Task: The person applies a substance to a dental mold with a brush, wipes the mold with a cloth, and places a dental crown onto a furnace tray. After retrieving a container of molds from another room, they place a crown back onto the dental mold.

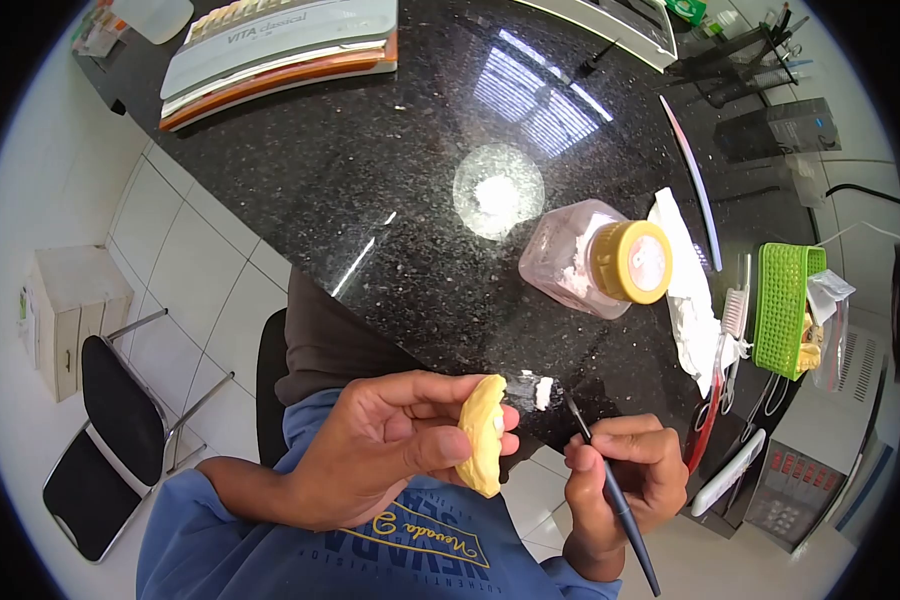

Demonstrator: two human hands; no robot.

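My left hand (400, 440) is closed round a yellow dental plaster cast (483, 440), thumb on the near face and fingertips behind. A small white spot shows on the cast's right side. Held like a pen in my right hand (630, 475) is a thin dark brush (618, 490), its narrow tip up and to the left. That tip is apart from the cast. Close to it, a small white lump (543, 392) lies on the black counter (400, 250) near its front edge.
A plastic jar (575, 262) with a yellow lid stands beyond my hands. Crumpled tissue (688, 300), scissors (715, 390) and a green basket (780, 305) are to the right. A VITA classical shade guide (280, 40) lies on papers at far left. A black chair (120, 450) stands on the floor.
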